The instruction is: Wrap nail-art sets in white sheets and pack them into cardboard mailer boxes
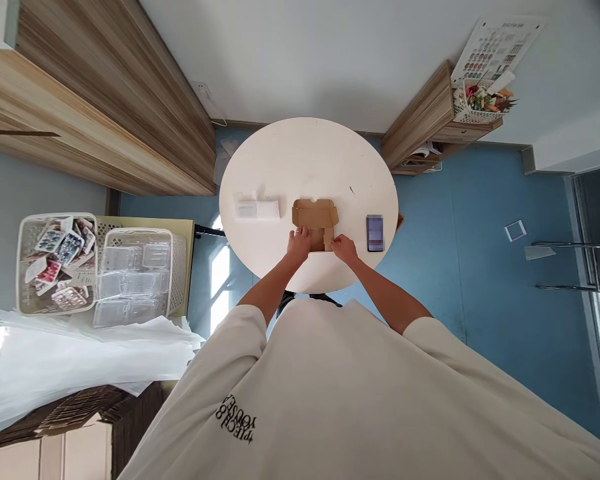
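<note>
A small brown cardboard box (316,217) lies with its lid folded back on the round white table (305,153), close to my body. My left hand (299,243) grips the box's near left side with curled fingers. At the near right corner, my right hand (345,247) pinches a cardboard flap (329,237) between thumb and fingers. The bottom of the box shows as bare cardboard between my hands. Left of the box are a clear plastic case and a white card-like piece (267,210), lying side by side. A phone (375,233) rests right of my right hand.
To the left, a white basket (20,267) holds packs of small items, and another basket (179,273) holds clear plastic boxes. White sheets (90,360) lie nearer, above stacked cardboard (130,427). A wooden cabinet (420,113) stands beyond the table's right side.
</note>
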A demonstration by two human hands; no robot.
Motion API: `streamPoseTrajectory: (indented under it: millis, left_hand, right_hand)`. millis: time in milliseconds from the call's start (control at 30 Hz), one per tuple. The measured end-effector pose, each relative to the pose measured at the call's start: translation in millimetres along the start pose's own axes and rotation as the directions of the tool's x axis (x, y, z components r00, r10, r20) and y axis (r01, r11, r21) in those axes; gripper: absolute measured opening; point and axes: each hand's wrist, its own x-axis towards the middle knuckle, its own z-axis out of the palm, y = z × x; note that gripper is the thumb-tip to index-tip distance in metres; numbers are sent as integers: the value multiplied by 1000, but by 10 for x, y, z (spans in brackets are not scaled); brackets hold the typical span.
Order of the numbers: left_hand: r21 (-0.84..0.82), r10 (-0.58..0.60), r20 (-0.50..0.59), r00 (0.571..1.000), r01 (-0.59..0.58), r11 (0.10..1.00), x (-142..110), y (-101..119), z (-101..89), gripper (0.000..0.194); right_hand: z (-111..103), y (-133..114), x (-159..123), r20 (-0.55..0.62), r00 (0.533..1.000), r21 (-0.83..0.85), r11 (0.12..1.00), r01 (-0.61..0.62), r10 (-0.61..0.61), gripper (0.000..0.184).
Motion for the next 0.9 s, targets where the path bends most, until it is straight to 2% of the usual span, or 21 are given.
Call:
streamPoseTrajectory:
  millis: [133,333,600,900]
  left_hand:
    - [7,-3,0,1000,3,1000,11,-10,21,88]
    - [21,-2,-6,1000,2,1000,7,-11,11,88]
    - [19,6,-4,1000,-6,1000,-1,-12,20,89]
    - [8,7,8,1000,-7,1000,-18,-13,-15,91]
  right_hand:
    - [11,-101,70,-18,1000,-172,985,-20,17,19]
    - [23,-161,169,-10,1000,-307,952,5,-9,16]
    - [70,-191,163,-31,999,-418,908,27,-44,11]
    - [65,-196,160,-1,998,-463,885,48,-55,16]
